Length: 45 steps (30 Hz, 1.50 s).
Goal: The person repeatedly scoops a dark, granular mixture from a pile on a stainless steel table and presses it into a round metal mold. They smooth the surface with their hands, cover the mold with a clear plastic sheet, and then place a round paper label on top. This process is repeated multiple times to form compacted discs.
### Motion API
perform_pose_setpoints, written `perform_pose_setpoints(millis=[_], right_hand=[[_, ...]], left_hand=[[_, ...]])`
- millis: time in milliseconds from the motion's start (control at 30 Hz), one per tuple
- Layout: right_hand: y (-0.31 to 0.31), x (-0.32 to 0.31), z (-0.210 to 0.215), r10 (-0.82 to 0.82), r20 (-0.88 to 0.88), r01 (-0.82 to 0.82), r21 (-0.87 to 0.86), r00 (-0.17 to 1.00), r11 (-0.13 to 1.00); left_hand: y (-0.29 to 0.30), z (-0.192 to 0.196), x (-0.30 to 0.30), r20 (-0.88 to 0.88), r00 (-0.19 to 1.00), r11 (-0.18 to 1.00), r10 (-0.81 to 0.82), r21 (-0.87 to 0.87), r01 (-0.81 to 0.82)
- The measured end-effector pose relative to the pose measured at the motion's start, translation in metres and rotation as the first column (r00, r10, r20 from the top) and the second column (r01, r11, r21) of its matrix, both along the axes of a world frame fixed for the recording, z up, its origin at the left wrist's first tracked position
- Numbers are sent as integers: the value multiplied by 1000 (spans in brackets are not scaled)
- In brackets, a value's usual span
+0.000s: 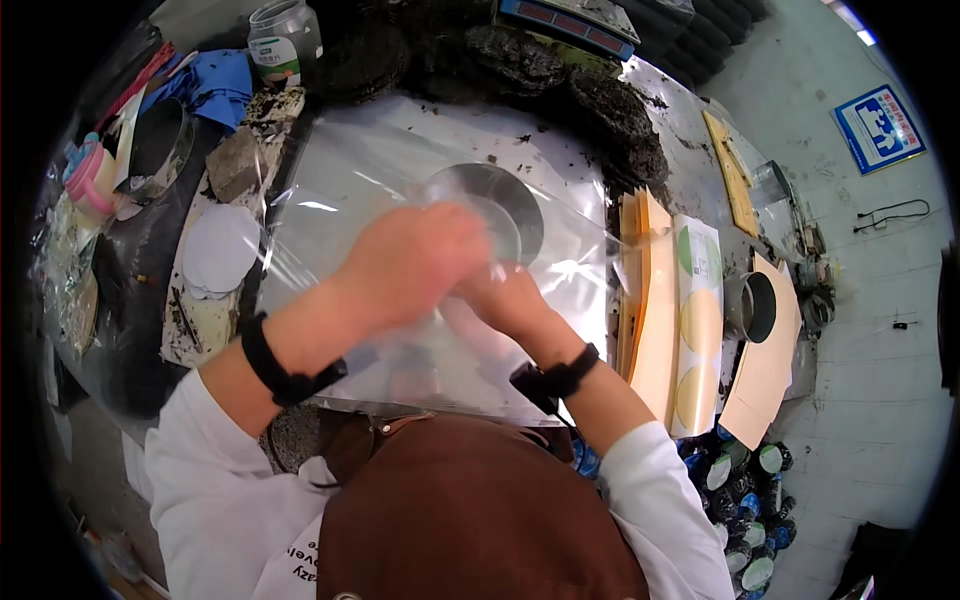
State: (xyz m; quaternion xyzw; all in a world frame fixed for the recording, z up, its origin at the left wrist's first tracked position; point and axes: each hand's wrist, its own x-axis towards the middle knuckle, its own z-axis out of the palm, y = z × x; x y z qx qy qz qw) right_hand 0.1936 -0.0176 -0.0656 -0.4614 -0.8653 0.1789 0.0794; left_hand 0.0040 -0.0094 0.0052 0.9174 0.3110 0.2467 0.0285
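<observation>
- Hands meet near the centre of the view, over a big clear plastic sheet (400, 170) that lies spread on the worktable (690, 120).
- The left hand (410, 262) is curled, fingers bent down, and it pinches a fold of the clear sheet; it covers a part of the right hand.
- The right hand (510, 300) lies just beside it at 3 o'clock, touching the same fold; how wide its fingers stand I cannot tell, because the left hand hides them.
- Both wrists carry a black strap (275, 365).
- A round metal dish (505, 200) sits under the sheet, at 1 o'clock from the hands, very near to them.
- A stack of cream paper sheets with round stickers (690, 300) lies at 3 o'clock, at the edge of the plastic.
- A short metal cylinder (752, 305) stands a little further at 3 o'clock, on a cream card.
- White paper discs (220, 248) lie at 9 o'clock from the hands, well apart.
- A dark crumbly heap (560, 80) fills the table at 12 o'clock, and a clear jar (283, 40) stands at 11 o'clock.
- A blue cloth (215, 85) lies beside the jar.
- Bottles with white caps (745, 500) stand low at 4 o'clock, off the table.
</observation>
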Motion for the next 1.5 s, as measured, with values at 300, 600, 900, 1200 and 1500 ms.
perform_pose_setpoints(millis=[300, 600, 900, 1200, 1500], right_hand=[[-96, 32, 53, 238, -230, -317, -419, 943, 851], [-124, 85, -46, -110, 359, 94, 62, 927, 994], [111, 136, 64, -287, 41, 274, 198, 957, 941], [325, 197, 5, -500, 382, 465, 186, 777, 865], [319, 186, -37, -565, 191, 457, 412, 803, 788]], left_hand=[[-65, -114, -33, -43, 999, 988, 1, 152, 6], [0, -62, 14, -110, 979, 979, 171, -90, -181], [17, -88, -121, -95, 594, 595, 799, -27, -804], [-17, -176, -220, -532, 200, 273, 822, 62, -960], [-15, -166, -249, -574, 230, 358, 786, 119, -926]])
